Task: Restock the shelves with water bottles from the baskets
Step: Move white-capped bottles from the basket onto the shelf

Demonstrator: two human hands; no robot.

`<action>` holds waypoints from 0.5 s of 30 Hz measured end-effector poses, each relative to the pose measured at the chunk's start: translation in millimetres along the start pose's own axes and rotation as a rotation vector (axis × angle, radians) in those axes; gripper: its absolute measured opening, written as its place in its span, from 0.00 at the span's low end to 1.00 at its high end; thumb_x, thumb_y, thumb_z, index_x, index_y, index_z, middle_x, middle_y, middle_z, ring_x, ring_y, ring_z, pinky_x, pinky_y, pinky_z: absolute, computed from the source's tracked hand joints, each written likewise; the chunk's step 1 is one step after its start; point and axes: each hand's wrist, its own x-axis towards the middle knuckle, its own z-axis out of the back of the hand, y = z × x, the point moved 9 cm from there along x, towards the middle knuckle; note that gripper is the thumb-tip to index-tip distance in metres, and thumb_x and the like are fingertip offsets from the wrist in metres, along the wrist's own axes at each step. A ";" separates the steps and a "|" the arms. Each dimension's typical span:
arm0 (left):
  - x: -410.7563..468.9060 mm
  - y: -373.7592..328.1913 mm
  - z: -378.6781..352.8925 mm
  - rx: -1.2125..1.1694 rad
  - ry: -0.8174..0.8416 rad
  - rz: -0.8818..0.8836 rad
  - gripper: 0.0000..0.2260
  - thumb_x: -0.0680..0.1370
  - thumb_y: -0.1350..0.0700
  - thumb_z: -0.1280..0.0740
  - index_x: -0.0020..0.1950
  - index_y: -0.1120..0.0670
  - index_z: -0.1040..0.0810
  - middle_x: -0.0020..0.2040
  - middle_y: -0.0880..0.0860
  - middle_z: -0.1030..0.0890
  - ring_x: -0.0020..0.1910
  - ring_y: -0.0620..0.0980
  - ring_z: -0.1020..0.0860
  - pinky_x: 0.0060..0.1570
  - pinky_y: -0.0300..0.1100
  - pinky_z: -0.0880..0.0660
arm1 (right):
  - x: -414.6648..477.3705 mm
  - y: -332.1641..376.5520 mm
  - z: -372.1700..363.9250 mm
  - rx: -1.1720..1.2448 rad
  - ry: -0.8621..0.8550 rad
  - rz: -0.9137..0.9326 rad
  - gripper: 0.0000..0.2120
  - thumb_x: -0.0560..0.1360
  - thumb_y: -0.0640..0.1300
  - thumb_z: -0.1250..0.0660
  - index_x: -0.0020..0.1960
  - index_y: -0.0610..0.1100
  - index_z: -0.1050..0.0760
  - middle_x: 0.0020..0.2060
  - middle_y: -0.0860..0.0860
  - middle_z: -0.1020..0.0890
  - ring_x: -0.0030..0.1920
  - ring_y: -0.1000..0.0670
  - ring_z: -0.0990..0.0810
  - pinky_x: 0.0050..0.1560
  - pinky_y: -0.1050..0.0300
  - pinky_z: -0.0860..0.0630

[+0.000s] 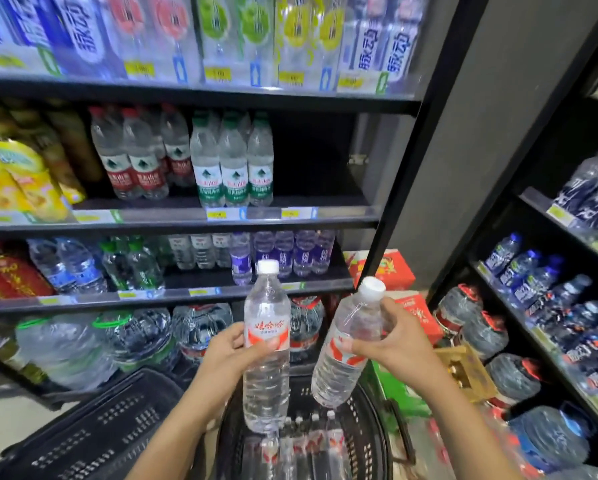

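My left hand grips an upright clear water bottle with a white cap and a red-and-white label. My right hand grips a second bottle of the same kind, tilted to the right. Both bottles hang above a black basket that holds several more of these bottles. The shelf unit stands in front of me. Its middle shelf has a dark gap to the right of the green-labelled bottles.
A second black basket sits at the lower left. Large water jugs fill the bottom shelf. Red cartons and a green box stand on the floor at the right. Another rack with blue bottles runs along the right.
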 end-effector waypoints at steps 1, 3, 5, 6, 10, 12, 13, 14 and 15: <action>9.6 -11.9 -4.1 0.008 -0.011 -0.026 0.37 0.55 0.38 0.20 0.59 0.55 0.20 0.52 0.52 0.15 0.53 0.51 0.17 0.59 0.52 0.25 | 10.2 8.2 7.3 -0.006 0.006 0.025 0.29 0.58 0.43 0.16 0.56 0.49 0.23 0.49 0.56 0.15 0.50 0.55 0.17 0.56 0.52 0.21; 32.8 -36.6 -11.2 0.006 -0.037 -0.067 0.41 0.51 0.36 0.20 0.58 0.54 0.21 0.52 0.51 0.15 0.52 0.50 0.17 0.59 0.51 0.24 | 32.5 26.1 23.6 -0.012 -0.001 0.076 0.29 0.58 0.44 0.16 0.56 0.49 0.23 0.49 0.56 0.15 0.51 0.55 0.17 0.56 0.51 0.22; 59.7 -63.8 -18.8 -0.004 -0.054 -0.103 0.37 0.53 0.41 0.20 0.58 0.54 0.21 0.52 0.51 0.15 0.52 0.49 0.17 0.59 0.51 0.24 | 56.4 45.0 40.9 -0.004 -0.026 0.114 0.28 0.58 0.43 0.17 0.55 0.50 0.23 0.49 0.56 0.15 0.51 0.55 0.17 0.55 0.53 0.22; 72.7 -78.0 -23.8 0.000 -0.057 -0.121 0.34 0.55 0.43 0.20 0.59 0.53 0.21 0.52 0.50 0.15 0.53 0.49 0.17 0.60 0.52 0.25 | 68.6 55.2 48.6 0.006 -0.038 0.133 0.28 0.59 0.42 0.17 0.55 0.50 0.23 0.49 0.55 0.15 0.50 0.56 0.17 0.54 0.55 0.22; 129.2 -128.7 -38.9 0.068 -0.056 -0.192 0.28 0.62 0.49 0.19 0.59 0.47 0.24 0.54 0.45 0.16 0.54 0.44 0.19 0.59 0.49 0.24 | 119.0 86.6 68.2 0.034 -0.073 0.197 0.26 0.61 0.44 0.18 0.56 0.50 0.23 0.49 0.56 0.16 0.50 0.56 0.17 0.51 0.55 0.21; 156.2 -151.4 -40.3 0.085 -0.063 -0.235 0.29 0.59 0.48 0.21 0.58 0.45 0.25 0.55 0.44 0.17 0.55 0.42 0.19 0.58 0.45 0.24 | 143.3 95.2 74.4 0.054 -0.115 0.213 0.26 0.61 0.44 0.18 0.56 0.50 0.23 0.49 0.56 0.16 0.51 0.57 0.17 0.53 0.53 0.20; 168.1 -161.4 -40.6 0.093 -0.061 -0.255 0.30 0.58 0.47 0.21 0.58 0.45 0.25 0.56 0.44 0.17 0.55 0.42 0.20 0.58 0.44 0.25 | 155.0 99.2 76.5 0.062 -0.136 0.220 0.26 0.62 0.43 0.18 0.57 0.49 0.24 0.50 0.55 0.16 0.50 0.58 0.18 0.54 0.54 0.20; 180.3 -169.2 -39.8 0.105 -0.056 -0.275 0.30 0.58 0.47 0.21 0.59 0.45 0.25 0.56 0.44 0.18 0.56 0.41 0.20 0.57 0.43 0.25 | 166.4 103.2 77.5 0.071 -0.153 0.226 0.27 0.62 0.41 0.19 0.58 0.48 0.24 0.49 0.55 0.16 0.50 0.59 0.18 0.52 0.57 0.20; 192.3 -175.5 -38.5 0.110 -0.051 -0.294 0.29 0.60 0.48 0.21 0.59 0.45 0.25 0.56 0.44 0.18 0.56 0.41 0.20 0.56 0.41 0.25 | 177.7 107.5 78.0 0.082 -0.169 0.235 0.27 0.63 0.40 0.19 0.59 0.46 0.25 0.49 0.54 0.17 0.49 0.61 0.18 0.50 0.62 0.21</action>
